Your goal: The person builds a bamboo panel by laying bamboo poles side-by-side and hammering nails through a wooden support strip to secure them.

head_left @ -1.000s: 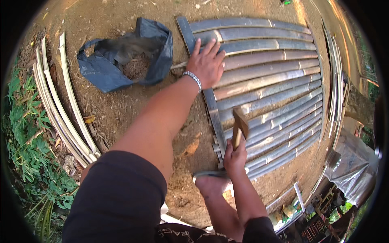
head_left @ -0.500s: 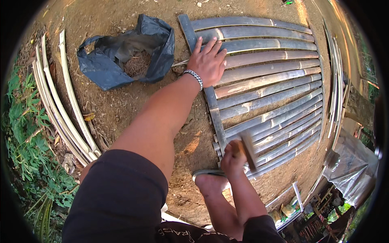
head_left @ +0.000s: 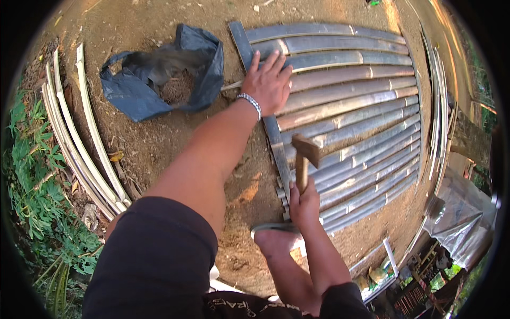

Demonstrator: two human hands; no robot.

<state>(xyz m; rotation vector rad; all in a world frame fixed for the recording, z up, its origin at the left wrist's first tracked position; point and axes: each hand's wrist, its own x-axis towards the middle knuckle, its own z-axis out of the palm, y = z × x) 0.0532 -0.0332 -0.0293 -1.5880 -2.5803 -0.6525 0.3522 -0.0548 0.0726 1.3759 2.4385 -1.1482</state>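
Note:
A panel of split bamboo slats point(head_left: 348, 85) lies on the ground, its left ends meeting a dark bamboo crosspiece point(head_left: 275, 139). My left hand point(head_left: 267, 84) rests with fingers spread over the crosspiece and the nearby slat ends; what lies under the palm is hidden. In my right hand point(head_left: 305, 206) is a hammer point(head_left: 301, 169), gripped by its wooden handle with the head raised above the lower slats. Below the crosspiece's near end is my sandalled foot point(head_left: 273, 237).
Left of the panel sits an open black plastic bag point(head_left: 135, 95) holding a heap of thin brown nails or sticks point(head_left: 178, 87). Long pale bamboo strips point(head_left: 94, 119) lie farther left beside green plants point(head_left: 40, 159). More strips point(head_left: 439, 114) and a grey plastic sheet point(head_left: 462, 220) are at the right.
My right hand has turned, and the hammer's head has swung up and left, away from the near slats. My left hand stays on the crosspiece; the view shifts slightly.

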